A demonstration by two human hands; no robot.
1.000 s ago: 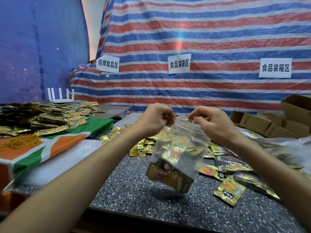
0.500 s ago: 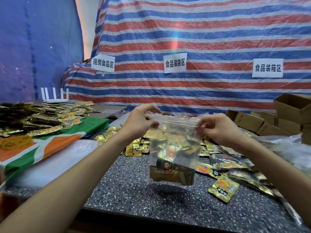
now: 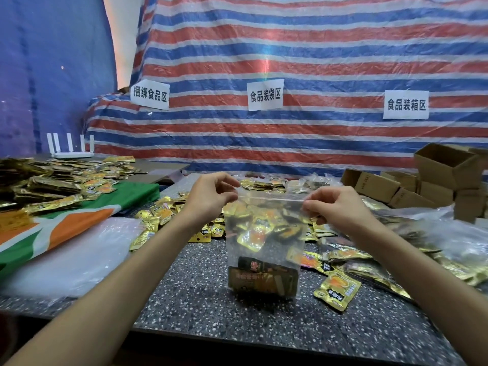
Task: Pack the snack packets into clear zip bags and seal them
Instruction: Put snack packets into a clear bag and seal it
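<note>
Change: the hands have drawn apart since a second ago, when they sat close together with the bag's mouth bunched between them; the mouth is now pulled into a straight line.
Table (image 3: 200, 310): dark speckled top beneath both hands; whether the bag's bottom edge touches it cannot be told.
Zip bag (image 3: 264, 233): clear, hanging upright between and below the hands by its two top corners.
Left hand (image 3: 211, 199): fingers curled, thumb and forefinger pinching the top left corner.
Right hand (image 3: 335, 207): closed in the same kind of pinch on the top right corner.
Snack packets (image 3: 264, 277): dark ones settled at the bag's bottom, well below the hands and clear of the mouth.
Loose packet (image 3: 336, 289): gold, on the table below the right wrist, just beside the bag.
Zip strip (image 3: 272, 198): taut and level between the fingertips; how much is already pressed shut cannot be told.
Doing it well: likely keep the strip stretched, pinch from one corner along to the other without skipping, and leave the contents hanging low so nothing catches in the seal.
</note>
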